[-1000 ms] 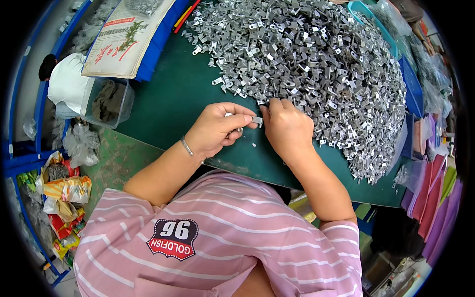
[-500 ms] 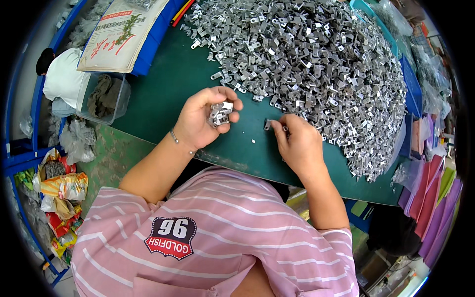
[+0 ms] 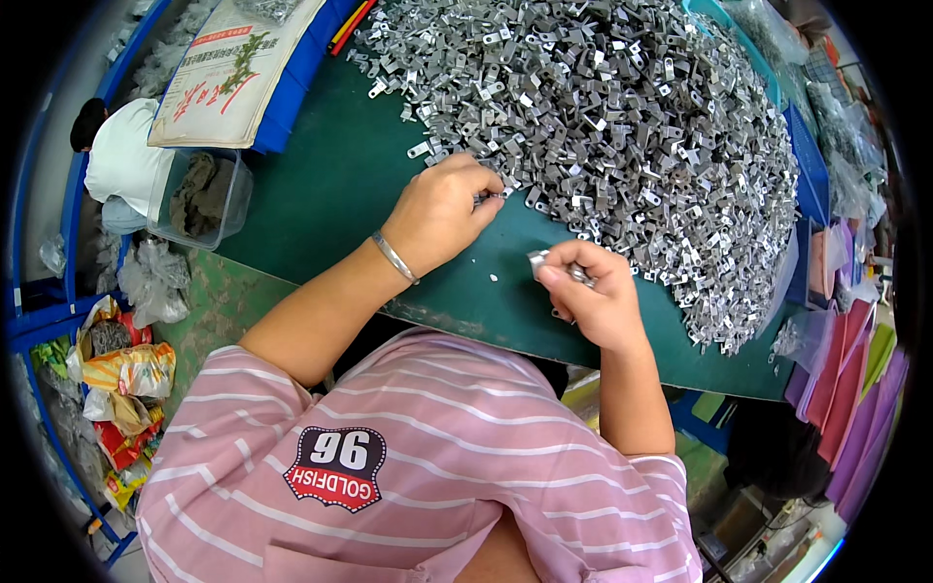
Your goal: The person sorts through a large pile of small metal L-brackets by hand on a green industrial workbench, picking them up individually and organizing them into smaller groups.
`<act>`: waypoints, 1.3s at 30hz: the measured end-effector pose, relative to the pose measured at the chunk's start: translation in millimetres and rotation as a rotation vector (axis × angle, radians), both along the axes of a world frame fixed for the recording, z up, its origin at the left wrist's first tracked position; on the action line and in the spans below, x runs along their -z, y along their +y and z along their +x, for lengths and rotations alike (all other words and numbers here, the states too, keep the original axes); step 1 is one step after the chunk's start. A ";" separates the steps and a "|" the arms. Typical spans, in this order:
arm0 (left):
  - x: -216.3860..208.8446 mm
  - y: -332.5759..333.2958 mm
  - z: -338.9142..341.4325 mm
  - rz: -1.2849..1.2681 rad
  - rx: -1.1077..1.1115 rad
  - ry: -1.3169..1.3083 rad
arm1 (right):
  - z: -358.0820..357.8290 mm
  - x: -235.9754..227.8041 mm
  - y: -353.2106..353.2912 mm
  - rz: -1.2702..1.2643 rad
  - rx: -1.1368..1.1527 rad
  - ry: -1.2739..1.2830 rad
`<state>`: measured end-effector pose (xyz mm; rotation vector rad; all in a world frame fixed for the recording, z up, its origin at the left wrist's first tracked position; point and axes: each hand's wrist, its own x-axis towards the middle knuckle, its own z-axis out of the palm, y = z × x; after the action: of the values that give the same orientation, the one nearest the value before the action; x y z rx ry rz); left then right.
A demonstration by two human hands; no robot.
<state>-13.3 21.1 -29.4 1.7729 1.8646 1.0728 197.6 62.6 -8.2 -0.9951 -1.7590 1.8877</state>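
Note:
A wide heap of small silvery metal brackets [image 3: 622, 136], bent pieces with holes, covers much of the green table [image 3: 340, 165]. At the heap's near left edge my left hand [image 3: 437, 216] is turned back-up, its fingers closed around brackets that show only slightly at the fingertips. Farther right and nearer me, my right hand [image 3: 612, 306] is curled shut. One bracket [image 3: 536, 260] sticks out between its thumb and forefinger, and more brackets lie within the bent fingers. A small white scrap [image 3: 494, 278] rests on the table between both hands.
A blue bin [image 3: 296, 92] with printed paper on it stands at the left, beside a clear plastic tub [image 3: 236, 199] holding a grey-brown cloth. Blue crates [image 3: 812, 180] border the heap's right side. Coloured cloths [image 3: 855, 384] hang at the table's right end.
My left hand has turned from palm-up to back-up and moved up and right to the heap's edge. My right hand has rolled open-side up, showing the brackets in its fingers.

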 end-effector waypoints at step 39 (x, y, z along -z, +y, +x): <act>-9.0 -9.8 -1.8 -0.364 -0.050 -1.190 | -24.9 5.7 24.3 1.446 0.036 -0.520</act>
<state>-15.1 11.3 -20.4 0.5823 1.1918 1.2674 172.7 86.9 -13.9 -0.8244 -2.5481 -0.0348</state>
